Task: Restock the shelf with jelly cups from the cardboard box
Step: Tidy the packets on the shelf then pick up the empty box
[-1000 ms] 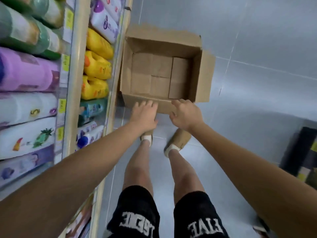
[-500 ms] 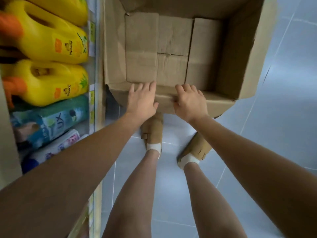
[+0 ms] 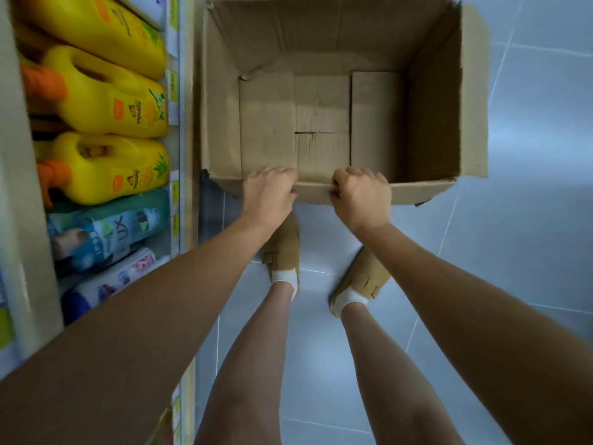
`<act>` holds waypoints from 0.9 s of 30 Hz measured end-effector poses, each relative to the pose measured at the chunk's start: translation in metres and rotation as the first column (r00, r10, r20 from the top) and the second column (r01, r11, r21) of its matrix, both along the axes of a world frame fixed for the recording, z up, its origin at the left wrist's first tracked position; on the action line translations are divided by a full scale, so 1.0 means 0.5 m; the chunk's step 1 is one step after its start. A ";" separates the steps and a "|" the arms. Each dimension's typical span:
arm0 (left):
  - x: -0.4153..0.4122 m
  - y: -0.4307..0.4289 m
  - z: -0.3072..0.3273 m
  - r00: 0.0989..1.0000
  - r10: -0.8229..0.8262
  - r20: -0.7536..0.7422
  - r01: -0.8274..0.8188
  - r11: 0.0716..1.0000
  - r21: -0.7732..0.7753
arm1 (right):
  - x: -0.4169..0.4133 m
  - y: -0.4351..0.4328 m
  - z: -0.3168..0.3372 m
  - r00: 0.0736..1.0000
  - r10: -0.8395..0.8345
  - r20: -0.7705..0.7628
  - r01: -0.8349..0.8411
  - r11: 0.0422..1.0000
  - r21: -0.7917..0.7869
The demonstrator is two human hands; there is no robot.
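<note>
An open brown cardboard box (image 3: 442,101) stands on the tiled floor right in front of my feet. Only bare cardboard shows inside it, and no jelly cups are in view. My left hand (image 3: 268,195) grips the box's near wall at its top edge, fingers curled over into the box. My right hand (image 3: 362,197) grips the same edge a little to the right, thumb on the outer face. The shelf (image 3: 184,155) runs along the left, its edge touching or nearly touching the box's left side.
The shelf holds yellow jugs (image 3: 106,104) with orange caps, and below them green-blue (image 3: 106,232) and white refill packs (image 3: 112,281). My two feet in tan shoes (image 3: 285,245) stand just behind the box. Pale blue floor tiles (image 3: 529,220) spread to the right.
My head has dropped closer to the box, which now fills more of the view. Both hands went from resting flat on the near edge to curling over it.
</note>
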State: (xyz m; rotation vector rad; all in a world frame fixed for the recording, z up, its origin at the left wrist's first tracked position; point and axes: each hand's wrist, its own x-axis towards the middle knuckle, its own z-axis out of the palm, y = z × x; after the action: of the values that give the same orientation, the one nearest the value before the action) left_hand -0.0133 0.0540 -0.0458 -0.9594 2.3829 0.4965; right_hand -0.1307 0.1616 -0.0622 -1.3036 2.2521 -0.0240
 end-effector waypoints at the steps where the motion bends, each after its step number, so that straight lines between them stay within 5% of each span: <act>1: -0.012 0.006 0.029 1.000 -0.024 -0.008 0.024 1.000 -0.004 | -0.017 0.007 0.026 1.000 0.011 -0.026 -0.011 1.000 -0.016; 11: -0.125 0.102 0.356 0.982 -0.186 -0.035 0.188 0.980 0.063 | -0.153 0.126 0.359 0.999 -0.025 0.031 0.023 0.997 0.075; 17: -0.161 0.171 0.568 0.930 -0.363 -0.058 0.366 0.928 0.071 | -0.130 0.256 0.576 0.977 -0.215 0.017 0.214 0.975 0.054; 22: -0.184 0.223 0.717 0.786 -0.616 -0.051 0.618 0.786 0.028 | -0.072 0.356 0.720 0.895 -0.445 0.019 0.443 0.894 0.064; 27: -0.214 0.290 0.841 0.550 -0.834 -0.038 0.835 0.550 -0.003 | 0.003 0.451 0.845 0.736 -0.676 -0.030 0.677 0.735 0.038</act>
State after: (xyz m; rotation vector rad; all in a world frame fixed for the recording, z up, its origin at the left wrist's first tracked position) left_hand -0.1200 0.1992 0.3747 0.2925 2.5053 0.1354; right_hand -0.1290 0.3871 0.3603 -0.3833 2.5984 -0.2244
